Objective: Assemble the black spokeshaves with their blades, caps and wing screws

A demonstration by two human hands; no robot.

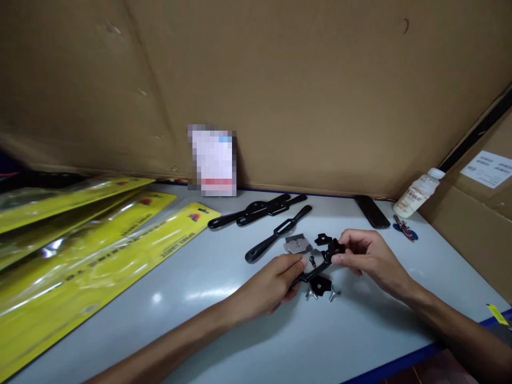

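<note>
A tall cardboard wall (304, 96) rises behind the grey worktop (264, 352), which has a blue edge. Long yellow packages (132, 250) with clear plastic fronts lie overlapping along the left. A cardboard box (476, 224) with a white label stands at the right.

The left hand (276, 282) reaches in over the near middle of the worktop, its grip clamped on a black tool (316, 273), thumb on the silver blade that lies on it. The right hand (368, 256) comes from the other side, its grip pinched together on a small black plate (336, 248) at the right end of that tool; whether the two touch, I cannot tell.

Against the wall leans a blurred-out panel (216, 160). Three similar black tools lie beyond the left hand: two overlapping (248, 208) farther back, one apart (260, 248) and nearer. At the right, a white bottle (416, 194) stands near a dark phone (372, 212), with a small corded bundle (406, 230) just in front of the bottle.

Loose silver blades (296, 244) lie just past the held tool. One loose black plate (322, 239) sits beside them, another (320, 287) on the near side, between two silver wing screws (334, 293). A dark screw (312, 262) stands up through the held blade.
</note>
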